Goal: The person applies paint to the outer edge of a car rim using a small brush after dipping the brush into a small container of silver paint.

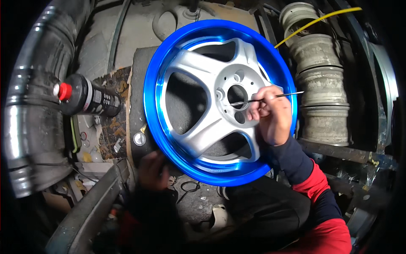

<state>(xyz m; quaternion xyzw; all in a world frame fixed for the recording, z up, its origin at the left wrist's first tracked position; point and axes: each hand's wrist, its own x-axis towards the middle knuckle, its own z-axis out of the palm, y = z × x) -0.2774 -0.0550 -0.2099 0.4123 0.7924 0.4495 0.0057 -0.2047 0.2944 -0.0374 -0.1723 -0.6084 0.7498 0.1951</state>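
A wheel with a glossy blue outer rim (155, 93) and silver spokes (192, 63) lies on a dark textured mat (139, 63). My right hand (270, 118) is over its hub, fingers closed round a thin dark brush-like tool (286, 95); one end reaches the centre bore, the other points right past the rim. My left hand (153, 169) rests in shadow beside the rim's lower left edge, fingers partly showing but too dark to make out. A small round silver lid (139, 139) sits left of the wheel.
A black bottle with red cap (97, 97) stands at left, beside a large shiny metal duct-like shape (36, 106). Stacked bare rims (321, 93) are at right, with a yellow hose (317, 21) above. A metal frame bar (84, 209) runs along the lower left.
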